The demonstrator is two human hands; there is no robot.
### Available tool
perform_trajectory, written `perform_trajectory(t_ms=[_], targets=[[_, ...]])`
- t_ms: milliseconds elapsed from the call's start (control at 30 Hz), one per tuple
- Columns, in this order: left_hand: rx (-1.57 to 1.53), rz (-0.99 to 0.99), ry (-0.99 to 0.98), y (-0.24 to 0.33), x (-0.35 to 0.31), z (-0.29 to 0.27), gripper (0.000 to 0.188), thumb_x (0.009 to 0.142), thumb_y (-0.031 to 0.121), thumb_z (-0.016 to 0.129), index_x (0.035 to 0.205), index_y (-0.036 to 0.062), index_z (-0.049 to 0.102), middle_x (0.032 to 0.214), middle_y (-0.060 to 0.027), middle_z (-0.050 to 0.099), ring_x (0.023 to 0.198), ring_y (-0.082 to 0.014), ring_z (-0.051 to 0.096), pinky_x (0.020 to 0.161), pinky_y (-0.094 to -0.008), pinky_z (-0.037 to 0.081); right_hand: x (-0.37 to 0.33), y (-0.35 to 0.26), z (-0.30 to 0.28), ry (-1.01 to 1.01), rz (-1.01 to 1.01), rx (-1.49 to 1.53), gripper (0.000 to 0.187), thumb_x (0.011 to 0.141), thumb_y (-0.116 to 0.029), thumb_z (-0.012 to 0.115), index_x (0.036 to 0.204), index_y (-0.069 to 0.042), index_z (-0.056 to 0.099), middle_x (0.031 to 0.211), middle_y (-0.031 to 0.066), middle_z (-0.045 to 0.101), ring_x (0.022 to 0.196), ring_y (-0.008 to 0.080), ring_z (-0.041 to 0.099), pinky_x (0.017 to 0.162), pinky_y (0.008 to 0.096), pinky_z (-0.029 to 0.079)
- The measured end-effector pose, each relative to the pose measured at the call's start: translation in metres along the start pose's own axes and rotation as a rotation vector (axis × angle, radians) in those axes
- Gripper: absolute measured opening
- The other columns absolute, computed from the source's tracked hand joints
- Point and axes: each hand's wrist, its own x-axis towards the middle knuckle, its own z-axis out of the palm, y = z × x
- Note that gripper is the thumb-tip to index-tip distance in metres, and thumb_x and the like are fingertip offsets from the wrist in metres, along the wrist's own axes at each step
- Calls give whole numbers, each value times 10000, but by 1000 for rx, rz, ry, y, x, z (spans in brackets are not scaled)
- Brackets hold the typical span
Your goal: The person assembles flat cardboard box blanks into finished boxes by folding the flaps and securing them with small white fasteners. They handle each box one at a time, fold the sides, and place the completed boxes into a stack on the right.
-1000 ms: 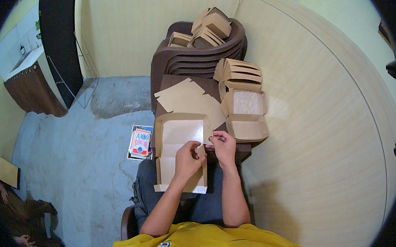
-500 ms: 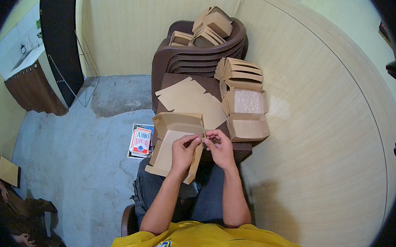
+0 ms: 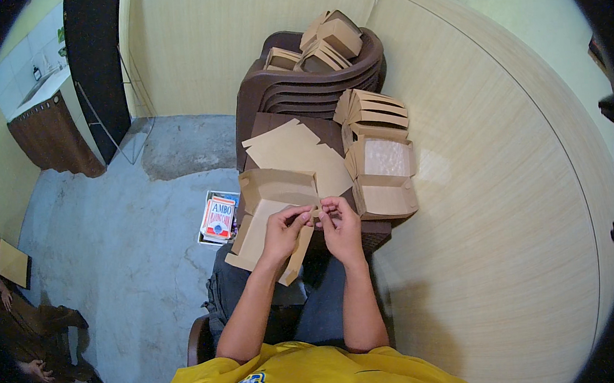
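Bringing both hands closer together than a second ago, and raising the far wall and right side of the cardboard box (image 3: 258, 227) out of a flatter spread. Pinching a small corner tab (image 3: 315, 213) between thumb and fingertips of the left hand (image 3: 281, 234); gripping the same corner from the other side with thumb and fingers of the right hand (image 3: 342, 232), partly hiding the exact contact. Keeping the cardboard box tilted over the dark trousers (image 3: 324, 308), in the lower middle of the frame, mostly left of both hands. Judging from its shape, working partway through: holding the far wall up at an angle, but seemingly not yet fastening this right-hand corner, and leaving the near end splayed. Going farther out, leaving flat cardboard sheets (image 3: 297, 151) unfolded on the brown chair seat (image 3: 326, 132) near the centre of the frame. Counting as apparently done the open formed box (image 3: 387, 194) right of centre, the nested boxes (image 3: 380, 113) just above it, and more formed boxes (image 3: 339, 36) on the stacked chairs (image 3: 256, 88) at upper centre.
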Motion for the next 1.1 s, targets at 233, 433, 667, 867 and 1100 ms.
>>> perform_trajectory(t_ms=[233,433,667,867,1100], targets=[[-130,-60,-13,-3,3,1,244,1057,36,687,1285,-18,759,1021,-49,763,918,-103,681,865,-268,564,0,-11,-1,1,-60,-100,240,1006,90,651,1237,32,623,1070,87,647,970,136,669,818,297,646],[-96,109,-30,-6,2,-1,242,1051,22,685,1275,-30,761,1177,-119,743,1042,-149,693,944,-293,559,2,-18,-3,8,-92,-111,255,976,85,694,1218,22,645,1029,76,681,947,118,676,828,305,638],[0,176,-105,-4,5,-6,254,988,-49,704,1230,-43,781,1178,-122,736,1136,-203,689,1017,-322,546,2,-11,-6,-34,-22,-51,257,906,38,799,1144,6,705,991,102,761,920,184,765,842,358,664],[118,224,-14,-1,8,-3,254,968,-50,731,1214,-35,792,1180,-119,733,1112,-190,689,976,-308,553,12,7,-6,-54,3,304,263,870,117,828,1054,17,670,1007,67,692,944,163,715,859,311,653],[-53,-50,-68,17,1,-4,310,937,40,787,1237,-21,740,1022,-58,730,988,-146,684,920,-308,560,13,27,-12,-147,155,400,154,991,-36,778,1086,-27,657,1034,74,700,989,169,707,774,319,625]])
